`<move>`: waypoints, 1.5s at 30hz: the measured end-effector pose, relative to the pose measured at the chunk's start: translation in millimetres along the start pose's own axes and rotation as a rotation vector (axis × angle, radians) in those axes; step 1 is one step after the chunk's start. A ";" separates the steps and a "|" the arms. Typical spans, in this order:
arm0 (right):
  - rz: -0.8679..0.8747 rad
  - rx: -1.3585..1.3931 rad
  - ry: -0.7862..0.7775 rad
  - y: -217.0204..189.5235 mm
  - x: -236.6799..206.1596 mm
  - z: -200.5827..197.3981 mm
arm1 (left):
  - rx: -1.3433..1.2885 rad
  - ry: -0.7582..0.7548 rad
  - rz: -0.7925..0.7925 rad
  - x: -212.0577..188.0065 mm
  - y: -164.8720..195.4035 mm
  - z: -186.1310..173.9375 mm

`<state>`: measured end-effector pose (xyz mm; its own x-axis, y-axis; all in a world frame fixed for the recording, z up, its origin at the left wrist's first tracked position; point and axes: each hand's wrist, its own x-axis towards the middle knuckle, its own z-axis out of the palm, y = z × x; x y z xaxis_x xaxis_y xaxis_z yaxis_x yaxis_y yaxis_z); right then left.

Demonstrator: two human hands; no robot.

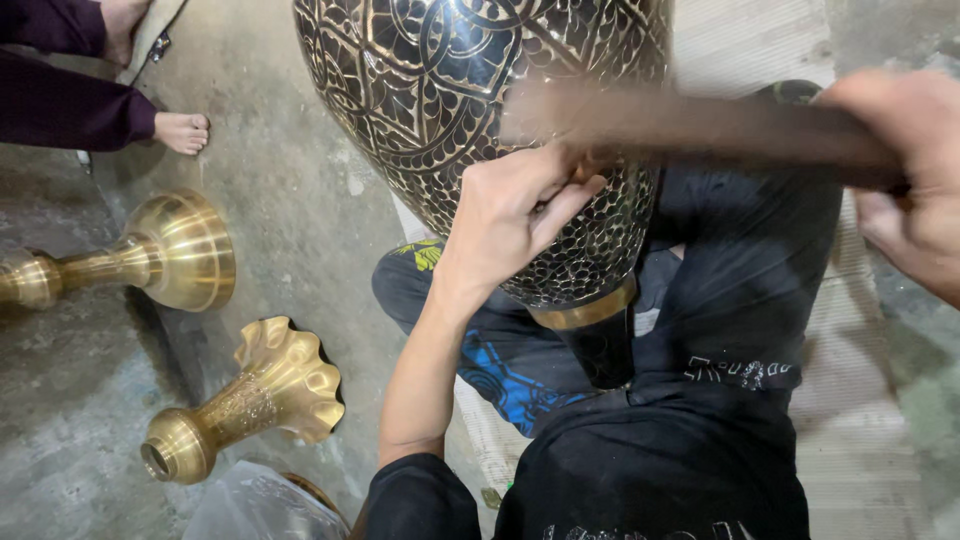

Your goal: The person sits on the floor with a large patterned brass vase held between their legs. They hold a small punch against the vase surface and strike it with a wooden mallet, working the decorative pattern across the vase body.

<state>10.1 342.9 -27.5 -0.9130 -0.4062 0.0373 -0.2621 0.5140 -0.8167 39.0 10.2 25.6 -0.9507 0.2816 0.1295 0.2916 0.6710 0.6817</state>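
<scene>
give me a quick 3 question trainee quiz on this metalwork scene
1. True or false: the left hand rests against the engraved vase.
2. Which is blurred by motion? A) the wooden handle in the right hand B) the fluted brass piece C) the brass stand
3. How do the two brass pieces on the floor lie: upright or on their sides?

Key: 1 true; 2 A; 3 on their sides
</scene>
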 end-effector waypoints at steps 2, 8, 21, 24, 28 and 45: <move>0.009 -0.061 -0.001 -1.8 0.1 -1.1 | -0.067 0.009 0.073 3.3 -1.1 -1.9; 0.096 -0.148 -0.017 -18.2 0.7 0.5 | -0.039 -0.078 0.117 12.2 -2.5 -7.0; 0.126 -0.147 -0.022 -39.1 0.1 1.0 | -0.192 -0.060 0.031 6.5 3.8 -6.5; 0.099 -0.059 0.046 -45.8 4.2 0.6 | -0.256 0.110 -0.019 -2.4 4.3 -0.3; 0.144 -0.353 -0.077 -51.4 13.7 2.3 | -0.221 0.145 -0.052 -11.6 3.9 7.6; -0.157 -0.173 -0.079 -52.0 34.6 -19.4 | -0.118 0.165 0.022 -9.7 3.9 7.6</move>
<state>-13.9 316.8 27.4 -0.8313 -0.5456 0.1059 -0.4550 0.5587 -0.6934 50.2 15.3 21.5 -0.9514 0.1730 0.2549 0.3076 0.5780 0.7558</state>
